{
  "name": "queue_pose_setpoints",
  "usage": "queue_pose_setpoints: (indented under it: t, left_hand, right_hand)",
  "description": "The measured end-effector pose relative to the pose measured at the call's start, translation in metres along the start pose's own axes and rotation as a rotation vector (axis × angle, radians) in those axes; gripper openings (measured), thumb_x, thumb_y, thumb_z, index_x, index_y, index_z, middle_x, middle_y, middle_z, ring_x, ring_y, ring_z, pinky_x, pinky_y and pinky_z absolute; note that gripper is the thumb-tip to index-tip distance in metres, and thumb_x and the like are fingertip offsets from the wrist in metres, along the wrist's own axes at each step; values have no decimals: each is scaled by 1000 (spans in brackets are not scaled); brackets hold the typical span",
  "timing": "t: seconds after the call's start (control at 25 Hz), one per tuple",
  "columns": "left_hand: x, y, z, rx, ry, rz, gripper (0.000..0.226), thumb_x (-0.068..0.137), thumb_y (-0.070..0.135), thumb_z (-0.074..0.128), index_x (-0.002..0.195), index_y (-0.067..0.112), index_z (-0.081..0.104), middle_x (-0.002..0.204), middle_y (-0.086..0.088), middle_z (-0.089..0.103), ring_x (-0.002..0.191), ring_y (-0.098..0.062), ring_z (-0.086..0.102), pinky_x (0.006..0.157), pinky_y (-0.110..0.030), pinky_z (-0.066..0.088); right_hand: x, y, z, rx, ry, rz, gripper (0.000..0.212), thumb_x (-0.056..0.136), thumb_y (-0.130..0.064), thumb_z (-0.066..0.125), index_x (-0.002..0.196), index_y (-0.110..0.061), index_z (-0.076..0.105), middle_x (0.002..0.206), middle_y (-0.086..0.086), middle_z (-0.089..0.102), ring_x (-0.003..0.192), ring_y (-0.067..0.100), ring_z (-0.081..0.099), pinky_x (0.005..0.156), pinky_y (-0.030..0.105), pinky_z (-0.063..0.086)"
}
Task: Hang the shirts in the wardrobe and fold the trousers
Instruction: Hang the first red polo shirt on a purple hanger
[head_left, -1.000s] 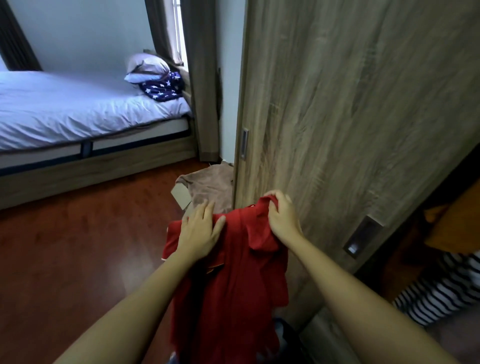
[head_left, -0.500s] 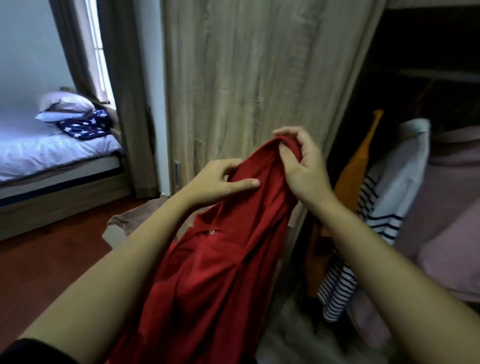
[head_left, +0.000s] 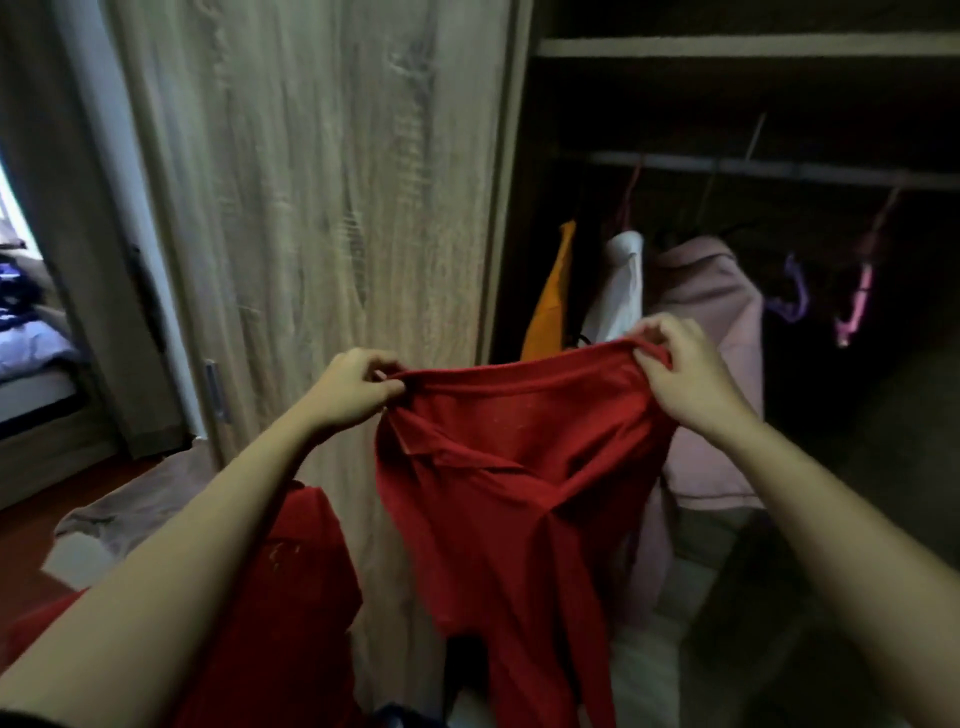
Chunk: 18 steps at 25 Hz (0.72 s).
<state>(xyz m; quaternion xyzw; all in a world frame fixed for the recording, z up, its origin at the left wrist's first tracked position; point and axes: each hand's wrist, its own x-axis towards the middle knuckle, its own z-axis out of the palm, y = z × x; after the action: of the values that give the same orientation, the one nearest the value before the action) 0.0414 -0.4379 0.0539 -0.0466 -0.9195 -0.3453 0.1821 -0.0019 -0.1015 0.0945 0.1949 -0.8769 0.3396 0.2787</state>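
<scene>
Red shirt (head_left: 519, 467) between both hands

matt red cloth shirt (head_left: 509, 467); wardrobe door (head_left: 332, 208) of rough-grained, matt wood; glossy reddish wood floor (head_left: 31, 519).

Far left: a grey-brown curtain (head_left: 62, 234) hangs full height, with a sliver of bright window (head_left: 5, 197) at its left edge. Below it is a bed (head_left: 31, 343) with a pale sheet on a wooden base. Something dark blue and patterned (head_left: 13, 296) lies on the bed, too blurred to identify. The floor (head_left: 31, 525) is reddish-brown wood. Nearer, at left, a brownish cloth (head_left: 140, 499) lies crumpled on the floor, kind unclear. A pale flat sheet (head_left: 78, 561), card or paper, sits just beside its near edge, touching or partly under it.
</scene>
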Motion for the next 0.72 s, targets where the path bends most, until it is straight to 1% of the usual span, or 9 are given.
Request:
queue_pose_setpoints:
  t: [0.08, 0.16, 0.24, 0.32, 0.44, 0.52, 0.6, 0.64, 0.72]
  left_hand:
    - [8, 16, 9, 76, 90, -6, 14, 76, 5, 66, 83, 15, 72, 72, -5, 68, 69, -10, 63, 67, -23, 44]
    - [12, 31, 19, 74, 113, -20, 18, 72, 4, 67, 83, 16, 72, 69, -3, 69, 66, -5, 63, 64, -17, 46]
    - [19, 45, 29, 43, 144, -43, 19, 69, 2, 67, 78, 18, 71, 67, -2, 67, 60, -3, 60, 61, -16, 45]
    - [31, 57, 33, 15, 257, -47, 18, 66, 2, 68, 70, 19, 66, 67, -2, 67, 66, -13, 63, 68, -24, 47]
    - [40, 68, 41, 97, 249, 97, 28, 63, -2, 65, 59, 20, 48, 65, -3, 65, 70, -22, 66, 69, -33, 52]
    - [41, 71, 48, 131, 121, 193, 35, 64, -8, 61, 55, 22, 46, 64, 4, 62, 71, -17, 65, 67, -26, 52]
    - [41, 73, 52, 91, 35, 274, 38, 67, -13, 61, 54, 23, 56, 79, 12, 65, 75, 0, 62, 66, -9, 46]
    - [40, 72, 57, 97, 6, 321, 37, 68, -13, 61, 56, 22, 65, 90, 10, 68, 82, 2, 61, 70, -7, 46]
    - [39, 70, 77, 220, -27, 397, 33, 71, -8, 60, 75, 20, 76, 109, 1, 68, 97, -11, 63, 81, -23, 52]
  right_hand:
    - [-16, 28, -20, -96, -159, 49, 32, 74, 11, 52, 91, -15, 56, 95, 10, 51, 86, 17, 47, 68, 18, 32]
    - [-28, 41, -33, -162, -304, 54, 40, 65, 15, 51, 71, -25, 47, 84, 8, 51, 76, 19, 49, 62, 21, 34]
    - [-35, 51, -48, -203, -334, 51, 44, 61, 14, 56, 53, -28, 44, 75, 1, 51, 72, 14, 53, 65, 26, 38]
    - [-36, 54, -66, -210, -318, 39, 48, 60, 12, 58, 47, -33, 56, 78, -9, 55, 82, 15, 60, 73, 30, 46]
    - [-34, 56, -84, -379, -387, -14, 59, 65, 6, 55, 63, -51, 69, 99, -23, 61, 98, 10, 61, 84, 33, 51]
    - [-38, 63, -86, -404, -397, 66, 52, 70, 3, 55, 92, -40, 74, 111, -13, 68, 103, 12, 62, 91, 32, 51]
    - [-43, 70, -84, -347, -327, 230, 43, 75, 0, 58, 102, -28, 73, 112, -1, 70, 93, 17, 66, 91, 29, 51]
    - [-46, 73, -82, -334, -298, 288, 37, 77, -1, 59, 103, -24, 73, 111, 1, 71, 88, 17, 67, 88, 28, 51]
    - [-51, 77, -78, -338, -272, 348, 29, 82, -5, 61, 105, -18, 73, 112, 3, 70, 89, 19, 68, 89, 29, 51]
